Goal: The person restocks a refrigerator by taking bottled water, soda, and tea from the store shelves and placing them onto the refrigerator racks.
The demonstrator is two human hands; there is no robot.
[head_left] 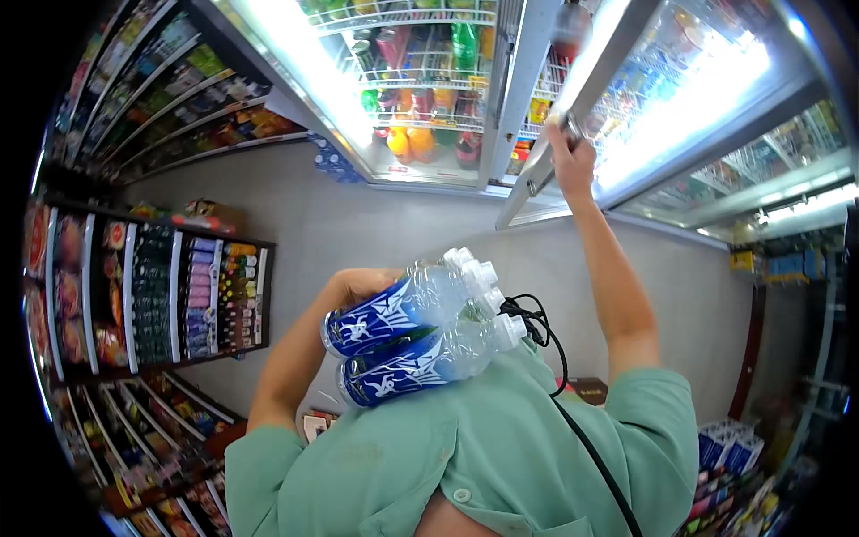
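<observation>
Several clear drink bottles [461, 291] with blue and white labels and white caps lie stacked against my chest, tilted with caps toward the right. My left hand [369, 283] is under and behind them, clamping the stack to my green shirt; its fingers are mostly hidden by the bottles. My right arm reaches up to a glass cooler door [617, 63] that is swung open. There my right hand [571, 161] is closed around the metal door handle [573, 128] near the door's edge.
Lit cooler shelves [420, 107] with colourful bottles stand ahead. A blue-wrapped pack [333, 161] sits on the floor by the cooler. Stocked shelves [152, 295] line the left. A black cable [591, 438] hangs across my shirt. Blue and white boxes [729, 446] are at lower right.
</observation>
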